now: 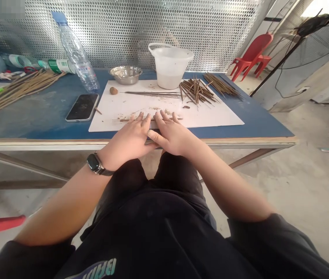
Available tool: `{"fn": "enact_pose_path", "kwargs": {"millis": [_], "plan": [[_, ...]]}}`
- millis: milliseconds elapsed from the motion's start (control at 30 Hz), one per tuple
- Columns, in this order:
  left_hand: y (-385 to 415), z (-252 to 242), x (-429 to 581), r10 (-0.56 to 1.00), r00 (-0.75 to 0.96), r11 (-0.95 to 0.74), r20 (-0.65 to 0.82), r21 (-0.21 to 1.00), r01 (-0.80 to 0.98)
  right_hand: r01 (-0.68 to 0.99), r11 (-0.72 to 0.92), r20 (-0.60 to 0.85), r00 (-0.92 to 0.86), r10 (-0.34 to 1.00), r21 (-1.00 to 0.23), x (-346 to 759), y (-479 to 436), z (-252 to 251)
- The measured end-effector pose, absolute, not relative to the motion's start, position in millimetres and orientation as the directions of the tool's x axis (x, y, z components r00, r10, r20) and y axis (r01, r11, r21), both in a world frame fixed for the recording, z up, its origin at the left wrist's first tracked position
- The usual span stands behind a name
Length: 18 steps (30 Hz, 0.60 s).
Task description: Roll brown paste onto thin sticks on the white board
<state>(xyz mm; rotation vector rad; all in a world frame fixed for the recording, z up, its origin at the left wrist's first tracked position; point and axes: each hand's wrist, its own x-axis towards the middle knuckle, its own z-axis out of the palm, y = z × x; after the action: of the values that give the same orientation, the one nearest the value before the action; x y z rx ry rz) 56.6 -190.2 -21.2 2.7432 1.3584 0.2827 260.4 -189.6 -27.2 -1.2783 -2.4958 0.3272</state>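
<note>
My left hand (132, 135) and my right hand (171, 133) lie flat, side by side, at the front of a white board (219, 114). Their fingers are stretched forward, and the thumbs meet in the middle. Beneath the fingers runs a thin brown stick (119, 120); its ends show on both sides and the rest is hidden. Brown crumbs are scattered around the fingertips. Further back, several thin sticks (152, 94) lie across the board, left of a heap of brown sticks (197, 91). A small brown lump (113, 90) rests at the board's left.
Behind stand a white plastic bucket (171, 68) and a metal bowl (126, 76). A phone (82, 107) and a tall plastic bottle (78, 58) are left of the board. Long sticks (21, 91) lie far left; another bundle (222, 85) lies right. A perforated metal panel (117, 31) closes the back.
</note>
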Motion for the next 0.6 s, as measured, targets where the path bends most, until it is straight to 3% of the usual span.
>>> {"fn": "enact_pose_path", "kwargs": {"millis": [600], "plan": [[-185.0, -26.4, 36.0, 0.803, 0.580, -0.596, 0.138, 0.190, 0.780, 0.682, 0.625, 0.229, -0.586, 0.777, -0.379, 256.8, -186.3, -37.6]]}}
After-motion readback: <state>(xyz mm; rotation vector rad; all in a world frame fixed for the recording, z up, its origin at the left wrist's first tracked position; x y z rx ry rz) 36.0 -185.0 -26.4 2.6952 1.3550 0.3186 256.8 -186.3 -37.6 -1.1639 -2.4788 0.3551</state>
